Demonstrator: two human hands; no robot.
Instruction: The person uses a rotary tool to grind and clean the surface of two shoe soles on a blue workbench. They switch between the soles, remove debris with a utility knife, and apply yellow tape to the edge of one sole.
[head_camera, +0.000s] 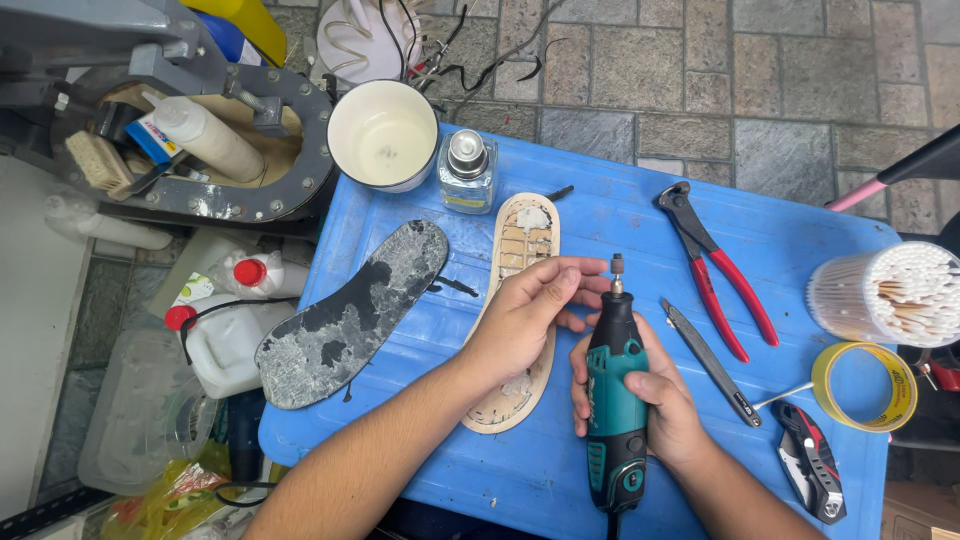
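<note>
My right hand (655, 400) grips a teal and black rotary tool (615, 400), held upright with its small grinding bit pointing away from me. My left hand (530, 310) rests over a beige shoe sole (522, 235) lying on the blue table (620, 215), with its fingertips pinched close to the tool's bit. A dark grey, worn insole (350, 315) lies to the left of the beige sole.
A white bowl (383, 135) and a small glass bottle (467, 172) stand at the table's back. Red-handled pincers (715, 270), a slim knife (710, 360), yellow tape (865, 385), a folding cutter (812, 470) and a tub of cotton swabs (890, 292) lie right. White jugs (228, 340) stand left on the floor.
</note>
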